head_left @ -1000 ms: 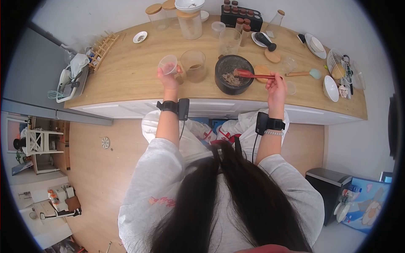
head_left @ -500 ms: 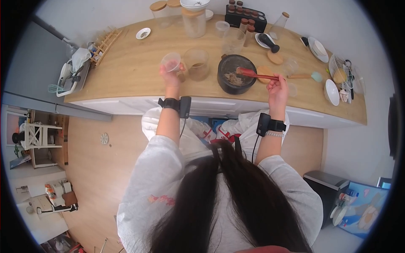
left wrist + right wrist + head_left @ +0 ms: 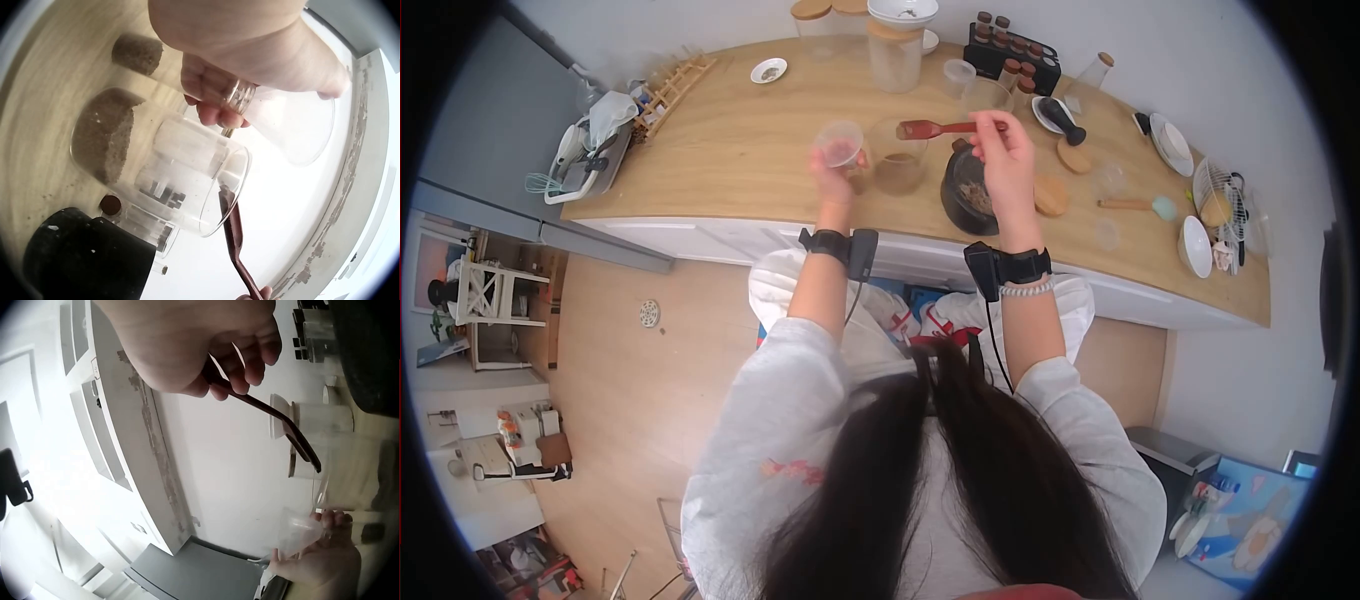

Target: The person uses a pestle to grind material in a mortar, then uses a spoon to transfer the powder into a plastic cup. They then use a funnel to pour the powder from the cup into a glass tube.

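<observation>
My left hand (image 3: pixel 835 182) grips the neck of a small clear bottle with brown powder (image 3: pixel 137 54) at its bottom; a clear funnel (image 3: pixel 299 125) flares out above the fingers. Just right of it in the head view stands a wide clear jar (image 3: pixel 900 176), with brown powder (image 3: pixel 105 134) inside. My right hand (image 3: pixel 1006 165) pinches the handle of a dark red spatula (image 3: pixel 930 130), whose blade is at the jar's mouth; whether they touch, I cannot tell. Partly behind the right hand is a black mortar (image 3: pixel 94 259) holding shredded brown material (image 3: pixel 974 194).
Lidded jars (image 3: pixel 895 70) and a black spice rack (image 3: pixel 1040 68) line the back. Right of the mortar lie a wooden lid (image 3: pixel 1050 194), a black pestle (image 3: pixel 1062 118) on a plate, and a pale green spatula (image 3: pixel 1163 208). A dish rack (image 3: pixel 585 165) stands far left.
My right hand has moved left and brought the red spatula from over the mortar to the wide jar's mouth. The left hand keeps its grip, and the head view has shifted a little.
</observation>
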Action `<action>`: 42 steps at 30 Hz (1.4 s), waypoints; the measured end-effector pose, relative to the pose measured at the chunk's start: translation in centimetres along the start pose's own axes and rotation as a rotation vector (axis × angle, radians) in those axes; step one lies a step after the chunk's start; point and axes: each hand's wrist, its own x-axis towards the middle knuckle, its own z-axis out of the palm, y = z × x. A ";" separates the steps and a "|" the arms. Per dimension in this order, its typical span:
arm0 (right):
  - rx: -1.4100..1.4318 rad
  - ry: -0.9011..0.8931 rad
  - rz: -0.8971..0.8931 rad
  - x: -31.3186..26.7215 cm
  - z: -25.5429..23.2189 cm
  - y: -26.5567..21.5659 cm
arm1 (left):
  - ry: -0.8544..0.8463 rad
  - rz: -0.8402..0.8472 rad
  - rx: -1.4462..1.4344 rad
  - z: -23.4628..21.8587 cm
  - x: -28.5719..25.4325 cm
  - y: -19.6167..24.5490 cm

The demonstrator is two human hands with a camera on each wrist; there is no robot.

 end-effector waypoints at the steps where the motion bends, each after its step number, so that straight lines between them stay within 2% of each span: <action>1: -0.104 -0.076 -0.063 0.0 0.1 0.0 | 0.002 0.001 -0.002 0.0 0.0 0.0; 3: -0.313 -0.225 -0.185 -0.3 0.1 0.3 | 0.003 0.000 0.007 0.0 0.0 -0.1; 4: -0.323 -0.252 -0.139 -0.6 -0.1 -0.1 | 0.003 -0.002 0.011 0.0 0.0 -0.2; 7: -0.211 -0.195 -0.149 -1.2 -1.5 0.1 | 0.012 -0.024 0.009 0.0 0.0 -0.3; 10: -0.105 -0.064 -0.125 -1.9 -3.7 -1.0 | 0.014 -0.009 0.043 0.0 -0.1 -0.3; 14: -0.074 0.199 -0.139 -2.3 -6.5 -1.5 | 0.015 -0.019 0.023 -0.2 -0.1 -0.5; 17: -0.160 0.140 -0.129 -2.4 -8.5 -1.0 | 0.013 -0.011 -0.012 -0.1 -0.3 -0.4; 20: -0.440 0.138 -0.110 -2.3 -8.4 -0.4 | 0.013 0.005 -0.005 0.1 -0.3 -0.1; 23: -0.608 0.056 -0.042 -2.2 -8.4 1.3 | -0.002 0.004 -0.009 0.3 -0.3 0.2; 27: -0.531 0.048 0.011 -2.4 -8.0 1.5 | -0.008 0.015 0.015 0.3 -0.2 0.4; 30: -0.328 0.191 -0.060 -2.8 -8.5 2.4 | 0.016 -0.002 0.018 0.4 -0.2 0.2; 33: -0.482 0.071 -0.029 -3.7 -8.8 1.6 | 0.031 -0.013 0.012 0.3 -0.2 0.1; 36: -0.437 -0.053 0.023 -4.1 -9.4 1.2 | 0.021 -0.002 0.020 0.4 -0.3 0.2; 39: -0.350 0.031 -0.032 -4.3 -8.5 0.2 | -0.001 0.009 0.030 0.2 -0.1 0.1; 42: -0.390 -0.014 -0.040 -4.3 -9.0 0.8 | -0.005 0.005 0.014 0.1 -0.1 0.0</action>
